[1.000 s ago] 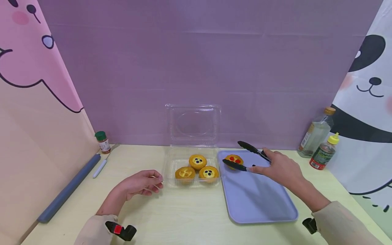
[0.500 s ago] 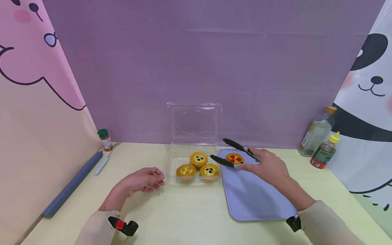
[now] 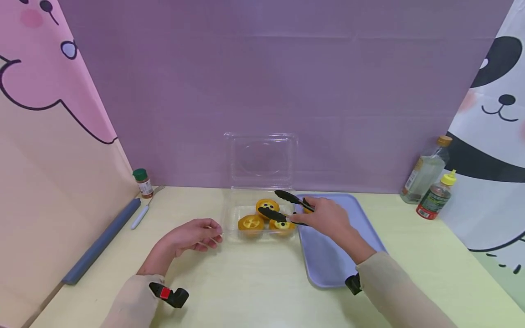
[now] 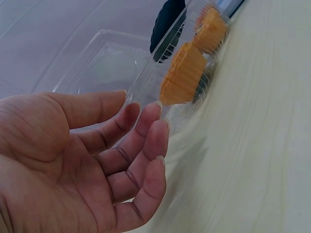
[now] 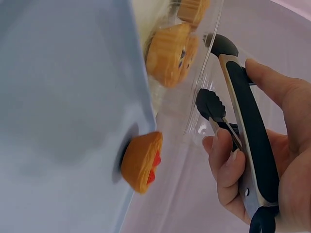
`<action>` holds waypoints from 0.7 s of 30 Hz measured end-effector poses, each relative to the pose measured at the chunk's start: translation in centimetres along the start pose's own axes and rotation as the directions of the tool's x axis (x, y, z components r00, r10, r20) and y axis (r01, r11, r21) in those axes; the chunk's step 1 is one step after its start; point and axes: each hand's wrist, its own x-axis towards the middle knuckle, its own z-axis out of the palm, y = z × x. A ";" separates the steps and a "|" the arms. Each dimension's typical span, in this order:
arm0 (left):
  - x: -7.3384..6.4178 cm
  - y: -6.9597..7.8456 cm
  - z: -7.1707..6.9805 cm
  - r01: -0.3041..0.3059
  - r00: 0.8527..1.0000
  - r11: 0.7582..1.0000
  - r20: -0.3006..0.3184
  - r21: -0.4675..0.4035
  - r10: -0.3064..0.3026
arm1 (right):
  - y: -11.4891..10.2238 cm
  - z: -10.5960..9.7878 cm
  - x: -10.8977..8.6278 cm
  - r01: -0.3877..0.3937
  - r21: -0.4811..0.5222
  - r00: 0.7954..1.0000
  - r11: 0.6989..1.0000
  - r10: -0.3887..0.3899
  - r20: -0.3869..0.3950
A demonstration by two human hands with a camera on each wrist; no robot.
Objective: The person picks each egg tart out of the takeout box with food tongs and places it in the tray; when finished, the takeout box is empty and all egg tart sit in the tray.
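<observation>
My right hand (image 3: 328,220) grips black-tipped tongs (image 5: 252,131), their two tips spread apart with nothing between them. In the head view the tongs' tips hover over the clear plastic box (image 3: 231,228), whose lid (image 3: 262,159) stands up at the back. Three egg tarts sit in the box: a plain-topped one (image 3: 250,222) at front left and two with dark berries, partly covered by the tongs. A tart with red topping (image 5: 141,162) rests on the blue tray (image 3: 324,255). My left hand (image 4: 112,155), fingers loosely bent, hangs beside the box's left side, holding nothing.
At the right back stand a clear bottle (image 3: 426,171) and a yellow-capped bottle (image 3: 436,196). On the left lie a blue roll (image 3: 102,241) and a fork (image 3: 141,214), near a green-lidded jar (image 3: 143,182). A purple backdrop (image 3: 262,82) closes the far side.
My right hand has carried the open tongs leftward, from around the red-topped tart on the tray to above the box. The left hand stays nearly still, and the head view has shifted slightly.
</observation>
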 end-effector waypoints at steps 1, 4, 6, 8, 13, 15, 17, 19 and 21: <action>0.0 0.1 0.0 0.001 1.000 1.000 0.000 -0.001 -0.001 | -0.2 0.1 0.1 0.002 -0.007 1.000 1.000 -0.002 0.002; 0.0 0.2 -0.1 0.003 1.000 1.000 -0.002 -0.001 -0.003 | -0.9 0.3 0.5 -0.003 -0.017 1.000 1.000 0.003 0.011; 0.0 0.1 0.0 0.006 1.000 1.000 -0.004 -0.005 -0.006 | -1.2 0.4 0.6 -0.013 -0.024 1.000 1.000 0.013 0.021; 0.0 0.0 0.0 0.007 1.000 1.000 -0.004 -0.005 -0.007 | -1.5 0.6 0.7 -0.020 -0.022 0.999 1.000 0.020 0.027; 0.0 -0.2 0.0 0.012 1.000 1.000 -0.009 -0.003 -0.012 | -1.9 1.1 1.0 -0.030 -0.018 0.999 0.999 0.030 0.040; 0.1 -0.2 0.0 0.011 1.000 1.000 -0.011 -0.004 -0.011 | -2.0 1.1 1.1 -0.031 -0.019 0.999 0.999 0.032 0.039; 0.1 -0.2 0.0 0.006 1.000 1.000 -0.010 -0.004 -0.006 | -2.1 1.1 1.2 -0.032 -0.021 0.999 0.999 0.033 0.033; 0.1 -0.2 0.0 0.002 1.000 1.000 -0.009 -0.003 -0.002 | -2.2 1.0 1.2 -0.034 -0.025 0.999 0.999 0.035 0.028; 0.1 -0.1 0.0 0.003 1.000 1.000 -0.011 0.000 -0.003 | -2.2 0.9 1.3 -0.034 -0.029 0.999 0.999 0.035 0.027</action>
